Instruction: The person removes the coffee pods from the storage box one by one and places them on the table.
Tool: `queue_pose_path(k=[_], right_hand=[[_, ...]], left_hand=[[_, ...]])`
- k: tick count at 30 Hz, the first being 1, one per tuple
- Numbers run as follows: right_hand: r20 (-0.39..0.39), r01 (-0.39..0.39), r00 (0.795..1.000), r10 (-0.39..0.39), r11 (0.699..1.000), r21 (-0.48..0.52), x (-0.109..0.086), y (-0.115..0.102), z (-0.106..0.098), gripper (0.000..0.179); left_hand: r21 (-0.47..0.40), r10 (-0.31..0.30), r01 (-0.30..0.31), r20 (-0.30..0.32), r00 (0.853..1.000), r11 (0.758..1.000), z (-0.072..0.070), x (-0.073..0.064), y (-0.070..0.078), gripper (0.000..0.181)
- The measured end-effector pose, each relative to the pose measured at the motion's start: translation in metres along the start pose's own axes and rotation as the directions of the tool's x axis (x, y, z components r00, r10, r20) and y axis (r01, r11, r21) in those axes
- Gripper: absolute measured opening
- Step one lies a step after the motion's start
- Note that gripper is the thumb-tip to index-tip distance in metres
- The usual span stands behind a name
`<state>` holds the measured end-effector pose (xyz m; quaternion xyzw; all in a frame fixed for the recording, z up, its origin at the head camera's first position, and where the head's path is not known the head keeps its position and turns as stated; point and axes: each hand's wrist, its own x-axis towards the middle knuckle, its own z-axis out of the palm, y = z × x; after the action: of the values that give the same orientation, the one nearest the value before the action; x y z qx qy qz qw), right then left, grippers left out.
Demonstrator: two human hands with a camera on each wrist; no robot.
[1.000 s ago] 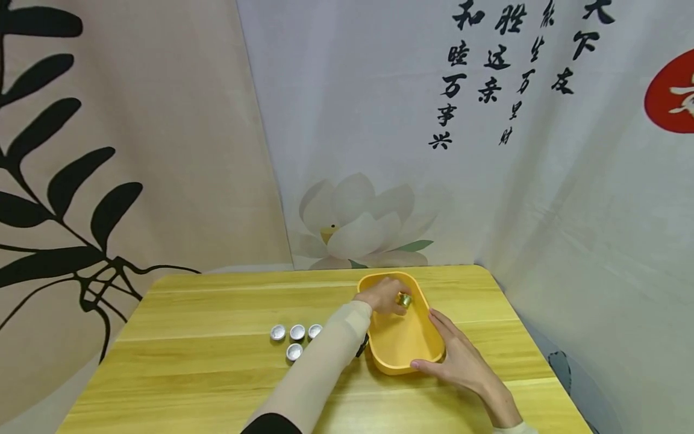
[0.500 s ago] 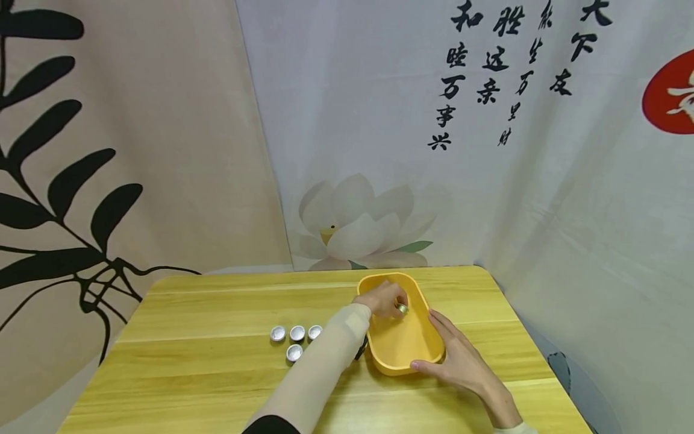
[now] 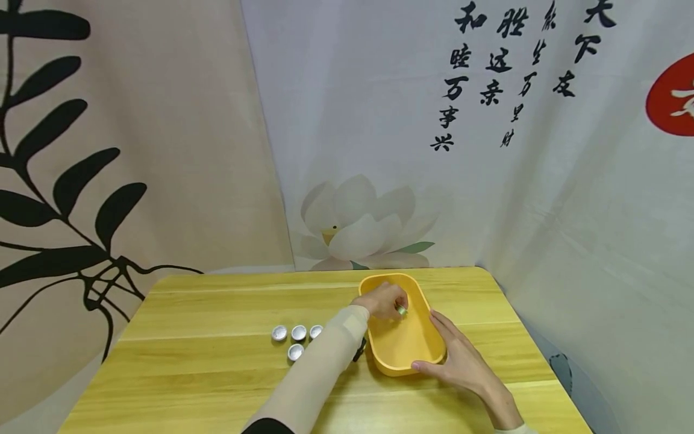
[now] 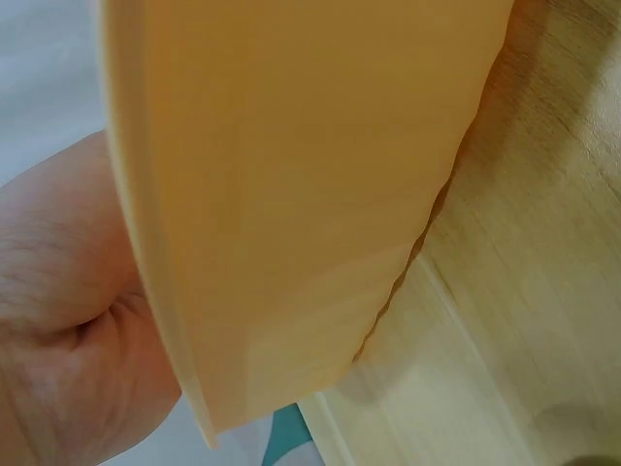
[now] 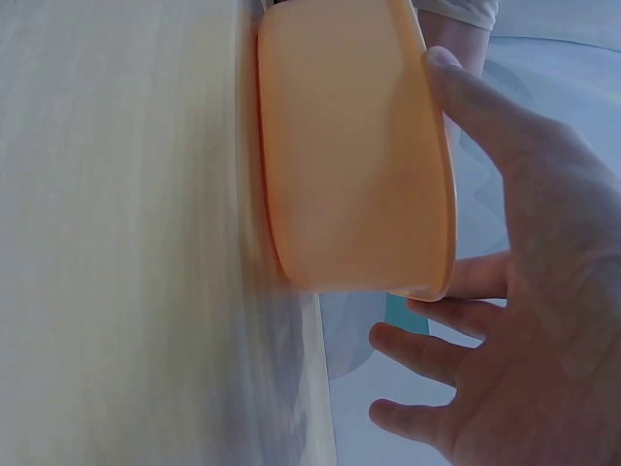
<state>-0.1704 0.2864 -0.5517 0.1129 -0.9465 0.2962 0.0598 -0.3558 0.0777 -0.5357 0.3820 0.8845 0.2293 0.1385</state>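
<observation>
My left hand (image 3: 384, 301) reaches down into the yellow plastic bin (image 3: 408, 355), its fingers curled. It pinches a small shiny gold piece (image 3: 401, 310), mostly covered by the fingers. In the left wrist view the bin's wall (image 4: 291, 214) hides the fingertips and the piece. At the bin's near right corner is my right hand (image 3: 463, 361), thumb on the near rim and fingers along the right side. The right wrist view shows this hand (image 5: 543, 282) with straight, spread fingers, the thumb touching the rim.
Several small round silver cups with white insides, like tealight candles (image 3: 279, 333), stand on the wooden table (image 3: 206, 361) left of the bin. My left forearm (image 3: 320, 367) crosses close beside them. A printed cloth (image 3: 368, 120) hangs behind the table.
The gold piece has shifted slightly down and toward me inside the bin, and the left fingers cover more of it. My right hand keeps its place at the bin.
</observation>
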Motion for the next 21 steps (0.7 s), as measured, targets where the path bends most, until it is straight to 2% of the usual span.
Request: queue_pose_path(k=[6, 10, 16, 21], right_hand=[[-0.002, 0.004, 1.0, -0.004, 1.0, -0.008, 0.0, 0.001, 0.0, 0.12], [0.006, -0.003, 1.0, 0.004, 1.0, -0.005, 0.0, 0.001, 0.0, 0.119], [0.017, -0.016, 1.0, 0.015, 1.0, 0.005, 0.0, 0.0, -0.001, 0.118], [0.022, -0.024, 0.999, 0.024, 1.0, -0.004, 0.0, -0.001, -0.002, 0.12]], left_hand=[[-0.064, 0.027, -0.026, 0.006, 1.0, 0.998, 0.002, 0.005, -0.009, 0.018], [-0.041, 0.092, -0.092, -0.004, 0.996, 0.995, 0.003, 0.007, -0.014, 0.026], [0.019, 0.172, -0.172, -0.033, 0.984, 0.985, -0.013, -0.01, 0.0, 0.032], [0.01, 0.169, -0.168, -0.06, 0.984, 0.986, -0.031, -0.035, 0.017, 0.035]])
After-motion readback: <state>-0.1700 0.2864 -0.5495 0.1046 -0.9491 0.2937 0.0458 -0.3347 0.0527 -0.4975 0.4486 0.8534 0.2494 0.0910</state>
